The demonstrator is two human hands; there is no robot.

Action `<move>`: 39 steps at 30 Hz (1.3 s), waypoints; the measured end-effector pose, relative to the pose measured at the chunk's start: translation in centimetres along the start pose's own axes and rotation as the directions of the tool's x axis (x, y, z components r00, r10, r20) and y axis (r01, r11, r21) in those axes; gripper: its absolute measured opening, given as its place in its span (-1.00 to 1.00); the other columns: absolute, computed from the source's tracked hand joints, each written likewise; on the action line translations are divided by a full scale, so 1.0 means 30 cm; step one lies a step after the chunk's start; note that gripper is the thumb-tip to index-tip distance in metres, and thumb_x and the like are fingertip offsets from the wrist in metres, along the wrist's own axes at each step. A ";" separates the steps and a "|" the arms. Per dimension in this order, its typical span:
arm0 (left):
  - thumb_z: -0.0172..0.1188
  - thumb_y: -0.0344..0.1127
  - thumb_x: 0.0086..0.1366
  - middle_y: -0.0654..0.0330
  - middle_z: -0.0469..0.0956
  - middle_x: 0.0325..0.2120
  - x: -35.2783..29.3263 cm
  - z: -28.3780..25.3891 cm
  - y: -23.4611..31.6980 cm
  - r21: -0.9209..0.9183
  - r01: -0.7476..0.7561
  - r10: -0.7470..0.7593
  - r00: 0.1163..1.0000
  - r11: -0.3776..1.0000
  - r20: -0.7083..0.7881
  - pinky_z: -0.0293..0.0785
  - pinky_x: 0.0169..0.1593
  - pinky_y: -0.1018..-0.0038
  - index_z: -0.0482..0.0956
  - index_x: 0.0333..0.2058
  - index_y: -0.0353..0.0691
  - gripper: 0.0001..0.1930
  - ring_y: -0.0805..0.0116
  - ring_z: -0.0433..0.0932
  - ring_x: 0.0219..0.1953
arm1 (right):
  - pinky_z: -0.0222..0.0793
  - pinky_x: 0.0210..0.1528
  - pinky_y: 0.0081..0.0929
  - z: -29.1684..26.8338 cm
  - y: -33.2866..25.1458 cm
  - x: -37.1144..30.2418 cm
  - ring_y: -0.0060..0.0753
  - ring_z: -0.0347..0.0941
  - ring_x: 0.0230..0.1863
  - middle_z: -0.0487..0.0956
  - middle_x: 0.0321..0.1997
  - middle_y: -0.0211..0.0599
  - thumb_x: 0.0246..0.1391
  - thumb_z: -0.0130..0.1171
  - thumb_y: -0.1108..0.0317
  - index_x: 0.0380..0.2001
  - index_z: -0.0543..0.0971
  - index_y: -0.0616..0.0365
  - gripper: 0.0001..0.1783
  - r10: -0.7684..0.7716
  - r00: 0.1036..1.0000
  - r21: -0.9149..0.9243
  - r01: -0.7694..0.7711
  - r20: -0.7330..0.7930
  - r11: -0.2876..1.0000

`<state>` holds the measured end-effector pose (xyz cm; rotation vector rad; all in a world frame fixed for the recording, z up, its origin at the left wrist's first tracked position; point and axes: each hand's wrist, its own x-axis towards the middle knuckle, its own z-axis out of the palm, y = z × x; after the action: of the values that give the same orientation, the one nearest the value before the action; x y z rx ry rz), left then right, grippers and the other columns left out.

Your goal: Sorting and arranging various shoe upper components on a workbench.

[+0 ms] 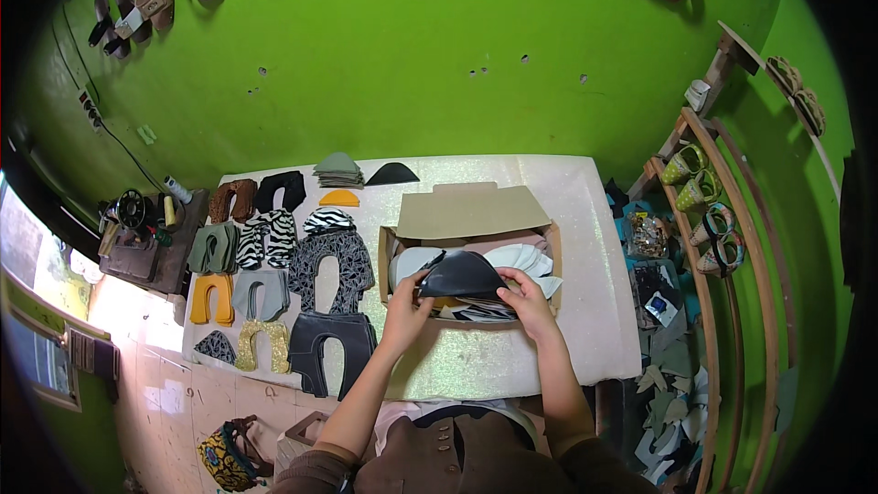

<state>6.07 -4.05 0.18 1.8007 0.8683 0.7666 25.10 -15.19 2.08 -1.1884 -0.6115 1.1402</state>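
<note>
Between both hands I hold a black half-moon leather piece (463,275), raised over an open cardboard box (552,306). My left hand (409,304) grips its left end with closed fingers. The right-hand end is pinched by my right hand (525,300). Inside the box, white cut pieces (524,258) and other layered scraps show under the black leather; my hands and the leather hide part of them. The box flap (471,211) stands up at the far side. Another black half-moon piece (393,173) lies on the table beyond the box, left of it.
Stacks of U-shaped pieces cover the table's left side, among them black (334,348), gold (263,346), zebra-striped (267,238) and yellow (212,298) ones. A wooden shoe rack (709,311) stands at the right beside piled scraps (672,393). A sewing machine (133,210) sits at the far left.
</note>
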 end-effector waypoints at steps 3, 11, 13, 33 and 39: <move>0.05 -0.55 0.04 0.09 0.39 -0.33 -0.007 0.000 -0.010 -0.163 0.020 -0.019 1.000 0.986 0.007 0.35 -0.29 0.61 0.29 -0.06 -0.31 -0.59 0.41 0.40 -0.41 | 0.23 -0.09 -0.62 -0.007 0.033 0.002 -0.53 0.32 -0.14 0.38 -0.21 -0.36 -0.05 0.03 0.59 -0.15 0.35 0.24 -0.68 -0.020 0.999 -0.096 0.016 -0.037 0.995; 0.04 -0.69 -0.06 0.16 0.37 -0.29 -0.029 -0.001 0.053 0.011 -0.196 0.196 0.980 0.981 -0.040 0.35 -0.21 0.62 0.36 -0.24 -0.31 -0.66 0.41 0.42 -0.25 | 0.20 -0.04 -0.52 -0.013 0.053 0.002 -0.47 0.31 -0.12 0.39 -0.24 -0.32 -0.14 0.09 0.58 -0.25 0.35 0.20 -0.69 -0.273 0.962 -0.514 0.223 -0.021 0.828; 0.03 -0.69 -0.08 0.14 0.36 -0.30 -0.031 -0.003 0.045 -0.006 -0.212 0.211 0.976 0.977 -0.045 0.35 -0.20 0.60 0.36 -0.27 -0.31 -0.67 0.38 0.41 -0.24 | 0.19 -0.03 -0.50 0.003 0.040 -0.005 -0.43 0.32 -0.12 0.39 -0.23 -0.29 -0.18 0.10 0.58 -0.23 0.35 0.20 -0.66 -0.317 0.948 -0.551 0.263 -0.003 0.792; -0.14 -0.09 0.25 0.09 0.14 0.06 -0.009 -0.003 0.062 -0.923 0.186 -0.145 0.979 0.337 0.145 0.03 0.17 0.34 -0.02 0.14 -0.14 -0.46 0.25 0.14 0.12 | 0.22 -0.04 -0.60 0.117 -0.009 0.033 -0.57 0.29 -0.07 0.38 -0.07 -0.29 0.04 0.03 0.43 -0.06 0.26 0.30 -0.62 -0.302 0.949 -0.124 0.311 0.089 0.942; -0.14 0.09 0.21 0.05 0.30 -0.04 0.032 0.042 0.083 -0.948 0.188 -0.182 0.973 0.256 0.144 0.23 0.06 0.27 0.16 0.05 -0.15 -0.45 0.18 0.30 0.01 | 0.21 0.00 -0.55 0.217 0.089 0.028 -0.50 0.27 -0.02 0.33 -0.01 -0.25 0.02 0.06 0.41 0.09 0.12 0.23 -0.43 0.096 0.958 0.051 -0.114 0.271 0.992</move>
<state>8.17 -4.56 2.18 0.5388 0.3756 0.8481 18.83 -11.95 1.49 -1.0272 -0.7154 1.4160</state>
